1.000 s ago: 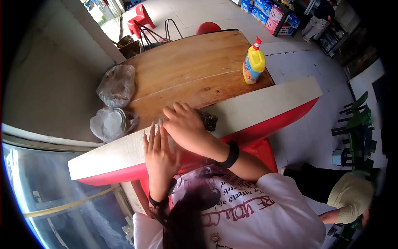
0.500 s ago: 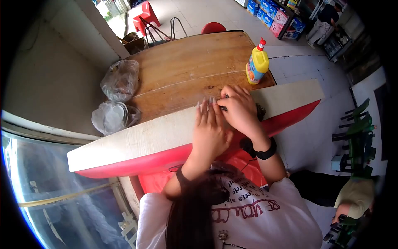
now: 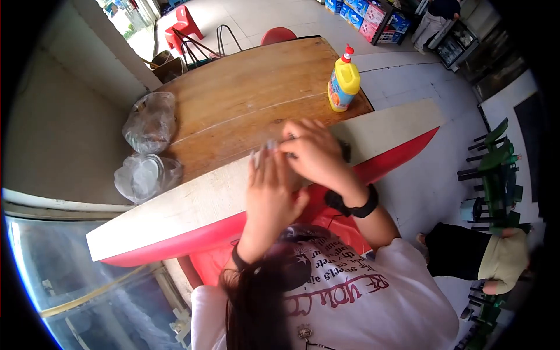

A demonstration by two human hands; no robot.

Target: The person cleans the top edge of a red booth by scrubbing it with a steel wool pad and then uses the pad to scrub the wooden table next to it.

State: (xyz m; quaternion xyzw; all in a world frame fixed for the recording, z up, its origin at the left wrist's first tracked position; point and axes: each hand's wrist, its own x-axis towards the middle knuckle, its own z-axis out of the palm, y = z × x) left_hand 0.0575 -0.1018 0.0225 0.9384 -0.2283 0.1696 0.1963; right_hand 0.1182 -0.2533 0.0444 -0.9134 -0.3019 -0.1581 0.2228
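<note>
A long board with a white top face and a red side (image 3: 216, 186) lies slantwise in front of my body, along the near side of a wooden table. My left hand (image 3: 269, 195) is laid over the white face with its fingers stretched out. Beside it, my right hand (image 3: 315, 153) is curled over the board, its fingertips close to the left fingertips. A dark, rough-looking clump (image 3: 346, 153) shows past the outer edge of the right hand, mostly hidden by it. Motion blurs both hands' fingertips.
On the wooden table (image 3: 245, 87) stands a yellow pump bottle (image 3: 344, 84) with a red top. Two clear plastic bags (image 3: 150, 122) lie at its left end, by the wall. Red stools (image 3: 184, 29) and green chairs (image 3: 499, 151) stand around. Other people are at the right.
The view has shifted, so the table, board and bottle sit further left. My right hand remains curled beside my left, and both blur more at the fingertips.
</note>
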